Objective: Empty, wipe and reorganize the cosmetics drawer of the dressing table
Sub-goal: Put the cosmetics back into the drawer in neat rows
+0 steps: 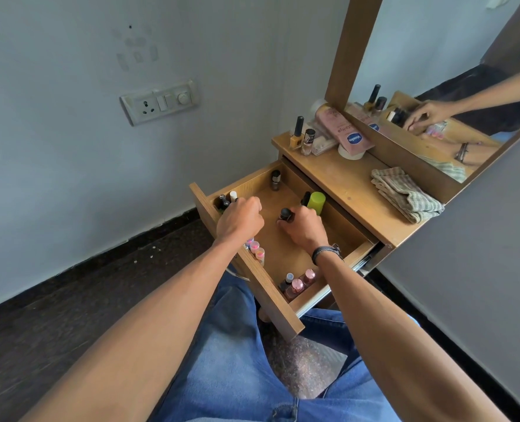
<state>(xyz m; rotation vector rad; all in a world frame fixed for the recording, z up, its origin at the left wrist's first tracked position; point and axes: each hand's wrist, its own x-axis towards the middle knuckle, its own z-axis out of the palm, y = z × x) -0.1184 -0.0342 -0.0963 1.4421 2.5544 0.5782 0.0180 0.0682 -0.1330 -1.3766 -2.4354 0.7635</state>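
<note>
In the open drawer [283,249], our right hand [305,229] grips a dark nail polish bottle [285,215]; our left hand [240,222] is curled, its hold unclear.

A white switch plate [159,102] with a socket is set in the pale wall [54,153] above a dark floor [79,287].

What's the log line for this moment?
drawer open | left hand at corner bottles | right hand grips dark bottle | cloth on tabletop

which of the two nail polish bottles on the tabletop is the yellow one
The taller bottle with the long slim black cap, leftmost in view. The shorter bottle right beside it looks clear and has a wide dark cap.
</note>
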